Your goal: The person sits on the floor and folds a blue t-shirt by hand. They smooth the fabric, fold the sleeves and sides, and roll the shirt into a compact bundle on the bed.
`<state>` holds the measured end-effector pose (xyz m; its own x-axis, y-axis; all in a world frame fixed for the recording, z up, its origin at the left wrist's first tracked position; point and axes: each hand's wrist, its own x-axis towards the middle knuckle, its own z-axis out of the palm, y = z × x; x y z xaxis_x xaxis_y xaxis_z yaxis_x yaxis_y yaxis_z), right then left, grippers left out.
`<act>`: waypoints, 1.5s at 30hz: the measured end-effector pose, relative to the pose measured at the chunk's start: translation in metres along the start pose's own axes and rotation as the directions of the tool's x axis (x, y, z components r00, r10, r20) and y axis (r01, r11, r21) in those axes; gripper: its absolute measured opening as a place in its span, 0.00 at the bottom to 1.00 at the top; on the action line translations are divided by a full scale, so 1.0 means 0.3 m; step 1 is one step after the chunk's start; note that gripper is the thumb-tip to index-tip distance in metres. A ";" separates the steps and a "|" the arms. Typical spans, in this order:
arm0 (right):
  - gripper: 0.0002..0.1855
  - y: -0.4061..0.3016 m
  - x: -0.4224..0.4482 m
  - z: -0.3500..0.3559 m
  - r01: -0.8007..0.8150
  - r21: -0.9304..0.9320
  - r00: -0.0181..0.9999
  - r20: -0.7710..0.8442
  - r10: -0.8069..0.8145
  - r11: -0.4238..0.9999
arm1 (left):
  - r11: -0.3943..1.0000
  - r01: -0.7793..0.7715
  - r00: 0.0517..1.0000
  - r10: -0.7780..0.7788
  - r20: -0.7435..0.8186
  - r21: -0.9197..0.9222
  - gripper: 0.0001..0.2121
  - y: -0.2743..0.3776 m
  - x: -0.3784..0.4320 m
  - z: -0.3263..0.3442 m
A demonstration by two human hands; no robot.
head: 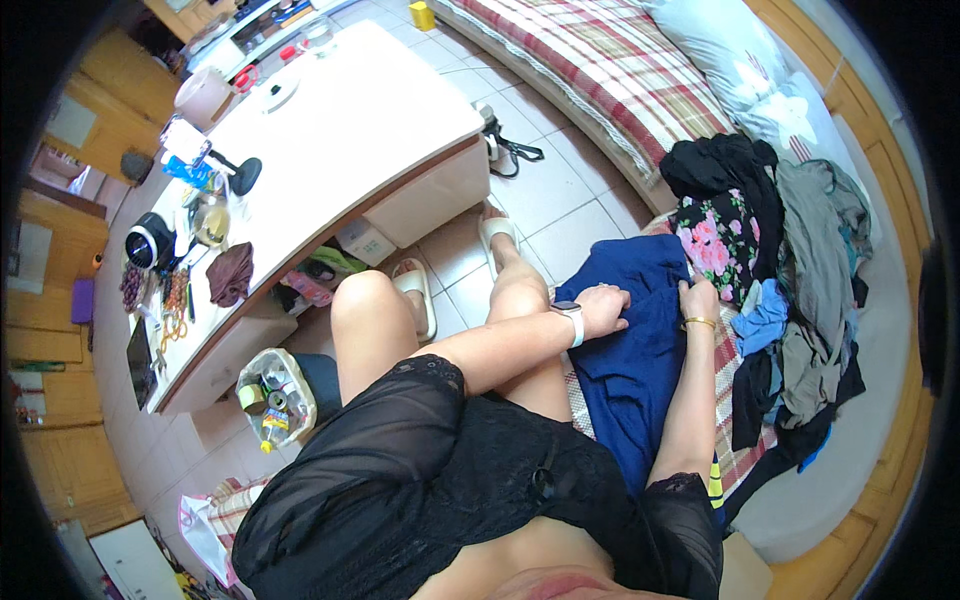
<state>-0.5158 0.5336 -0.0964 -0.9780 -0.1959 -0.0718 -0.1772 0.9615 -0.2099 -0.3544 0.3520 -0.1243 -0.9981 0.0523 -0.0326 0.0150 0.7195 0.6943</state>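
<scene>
A navy blue garment (630, 360) lies spread over the plaid seat cover beside my legs, wrinkled along its middle. My left hand (604, 311), with a white-strapped watch at the wrist, has its fingers curled into the cloth near the upper middle. At the right edge of the garment, my right hand (699, 300) pinches the fabric; a gold bracelet circles that wrist. Close by my right hand is a black floral cloth (716, 240) with pink flowers. A small piece of yellow-striped fabric (715, 481) shows beside my right sleeve.
Black cloth (716, 161), a grey garment (814, 240) and a light blue cloth (763, 316) are heaped to the right. A white-topped table (360, 112) stands ahead to the left. A lined bin (307, 390) with bottles and cans sits by my knee. Pillows (712, 45) rest on the sofa.
</scene>
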 end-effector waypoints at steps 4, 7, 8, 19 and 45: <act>0.19 0.096 0.056 0.018 0.099 0.264 0.956 -0.294 -0.018 0.960 | 0.997 -0.068 0.991 0.063 -0.116 -0.042 0.08 0.005 0.013 0.025; 0.19 0.086 0.082 0.043 0.142 0.473 0.906 -0.415 0.077 0.870 | 0.999 0.039 0.982 -0.037 -0.186 0.008 0.08 0.035 0.037 0.020; 0.22 0.065 0.074 0.060 0.116 0.600 0.965 -0.257 0.053 0.791 | 0.993 0.074 0.983 -0.056 -0.177 0.096 0.08 0.015 0.048 0.034; 0.18 0.212 -0.541 0.030 0.364 0.206 0.853 -0.465 -0.236 0.908 | 0.985 0.139 0.930 -0.093 -0.356 0.105 0.24 -0.074 0.266 -0.080; 0.12 0.132 -0.232 -0.013 0.638 -0.045 0.770 0.024 -0.638 0.769 | 0.969 0.205 0.978 -0.206 0.007 -0.141 0.14 -0.384 0.197 -0.096</act>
<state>-0.4553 0.5859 -0.0959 -0.6371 -0.7688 0.0549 -0.7653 0.6225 -0.1637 -0.4168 0.2524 -0.1854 -0.9793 -0.0924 -0.1800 -0.1986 0.6100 0.7671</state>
